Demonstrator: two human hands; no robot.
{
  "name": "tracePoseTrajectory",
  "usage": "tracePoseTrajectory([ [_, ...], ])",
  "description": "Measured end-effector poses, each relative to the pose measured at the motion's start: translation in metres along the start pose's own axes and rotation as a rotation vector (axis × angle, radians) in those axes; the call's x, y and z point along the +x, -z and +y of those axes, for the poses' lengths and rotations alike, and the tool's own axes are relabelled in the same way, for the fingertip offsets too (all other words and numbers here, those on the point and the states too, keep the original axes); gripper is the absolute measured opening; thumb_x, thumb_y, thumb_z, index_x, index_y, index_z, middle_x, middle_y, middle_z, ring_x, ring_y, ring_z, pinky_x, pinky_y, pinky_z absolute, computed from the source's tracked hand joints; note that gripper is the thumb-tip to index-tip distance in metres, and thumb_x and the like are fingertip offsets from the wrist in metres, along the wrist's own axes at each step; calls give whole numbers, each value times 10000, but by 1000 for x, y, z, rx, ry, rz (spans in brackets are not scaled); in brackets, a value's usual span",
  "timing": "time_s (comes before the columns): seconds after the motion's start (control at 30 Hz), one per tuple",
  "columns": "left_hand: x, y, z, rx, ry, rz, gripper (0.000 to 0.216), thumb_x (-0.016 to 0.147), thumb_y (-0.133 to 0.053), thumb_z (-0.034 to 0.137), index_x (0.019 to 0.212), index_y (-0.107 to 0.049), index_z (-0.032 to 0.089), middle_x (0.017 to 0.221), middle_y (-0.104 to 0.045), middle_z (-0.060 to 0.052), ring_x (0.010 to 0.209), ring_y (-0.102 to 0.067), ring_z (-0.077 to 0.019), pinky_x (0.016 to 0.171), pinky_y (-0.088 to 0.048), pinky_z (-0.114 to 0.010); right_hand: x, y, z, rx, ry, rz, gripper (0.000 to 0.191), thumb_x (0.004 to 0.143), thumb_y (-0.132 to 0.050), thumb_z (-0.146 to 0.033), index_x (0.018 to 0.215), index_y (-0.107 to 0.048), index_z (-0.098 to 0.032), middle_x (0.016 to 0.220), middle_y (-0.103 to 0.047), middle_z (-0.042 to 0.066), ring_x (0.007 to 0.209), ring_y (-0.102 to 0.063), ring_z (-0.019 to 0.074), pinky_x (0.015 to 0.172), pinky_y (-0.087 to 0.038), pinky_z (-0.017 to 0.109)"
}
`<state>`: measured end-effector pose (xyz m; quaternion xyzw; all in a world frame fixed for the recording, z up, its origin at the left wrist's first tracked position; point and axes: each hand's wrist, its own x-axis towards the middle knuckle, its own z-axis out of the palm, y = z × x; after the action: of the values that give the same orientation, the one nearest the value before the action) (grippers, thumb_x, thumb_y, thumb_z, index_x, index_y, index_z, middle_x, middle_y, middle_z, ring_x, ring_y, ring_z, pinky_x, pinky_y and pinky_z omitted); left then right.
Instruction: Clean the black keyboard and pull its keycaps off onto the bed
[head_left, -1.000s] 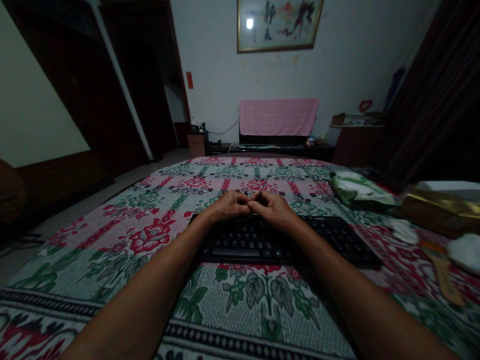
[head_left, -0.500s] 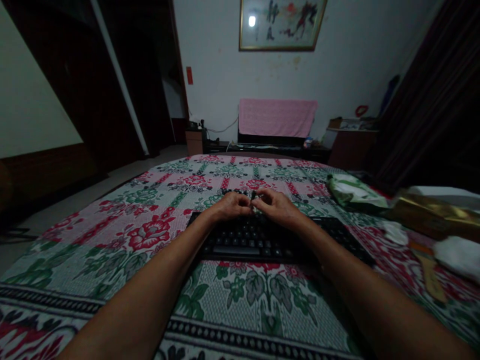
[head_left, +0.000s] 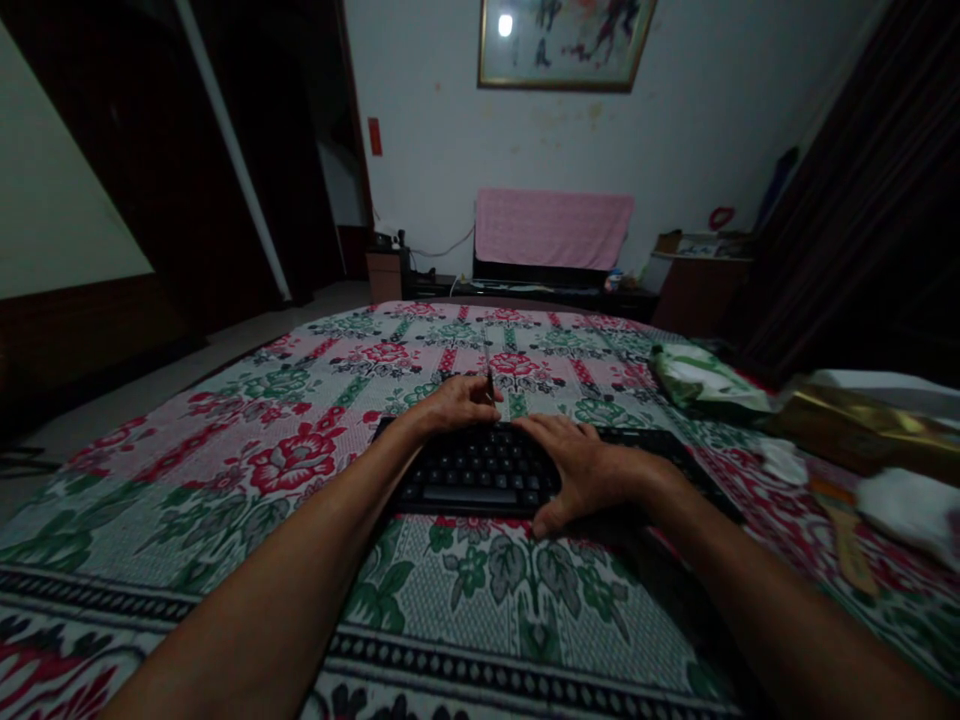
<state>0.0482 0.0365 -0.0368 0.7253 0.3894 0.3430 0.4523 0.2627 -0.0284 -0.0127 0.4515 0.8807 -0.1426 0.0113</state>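
Observation:
A black keyboard (head_left: 480, 468) with a long space bar lies flat on the patterned tablecloth. Above its back edge, my left hand (head_left: 459, 402) is closed, pinching a thin dark stick-like tool (head_left: 490, 384) that points upward. What kind of tool it is, I cannot make out. My right hand (head_left: 592, 468) spreads across the keyboard from back to front. Its fingertips reach the back edge, and the thumb rests at the front edge near the cloth. The palm hides the keys underneath.
To the right lie a flat brush (head_left: 846, 530), crumpled white tissue (head_left: 907, 508), a green-and-white packet (head_left: 701, 378) and a gold box (head_left: 847, 425). The floral tablecloth (head_left: 300, 570) covers the table. A pink cloth (head_left: 553, 228) hangs over something by the far wall.
My right hand has left my left hand and come down, fingers spread, over the keyboard. The left hand stays near the back edge, with the thin tool now showing upright.

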Motion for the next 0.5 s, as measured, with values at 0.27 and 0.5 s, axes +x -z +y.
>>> tracePoseTrajectory([
  [0.27,0,8,-3,11,-11,-34,253,584,-664,213,791,-552,121,640,-546,38,583,-493,-84,571,-382,-215,7,-12,-1,-35,47,82,1243,390,-687,-704,1420,-163,-245,1375,-303,155,1259,-255,380,1024,-158,577],
  [0.5,-2,12,-5,-25,-16,-45,239,568,-673,182,760,-543,123,626,-545,46,570,-498,-73,565,-388,-202,11,-18,-2,-14,87,151,1213,391,-677,-720,1408,-214,-247,1335,-346,142,1207,-309,369,999,-217,547],
])
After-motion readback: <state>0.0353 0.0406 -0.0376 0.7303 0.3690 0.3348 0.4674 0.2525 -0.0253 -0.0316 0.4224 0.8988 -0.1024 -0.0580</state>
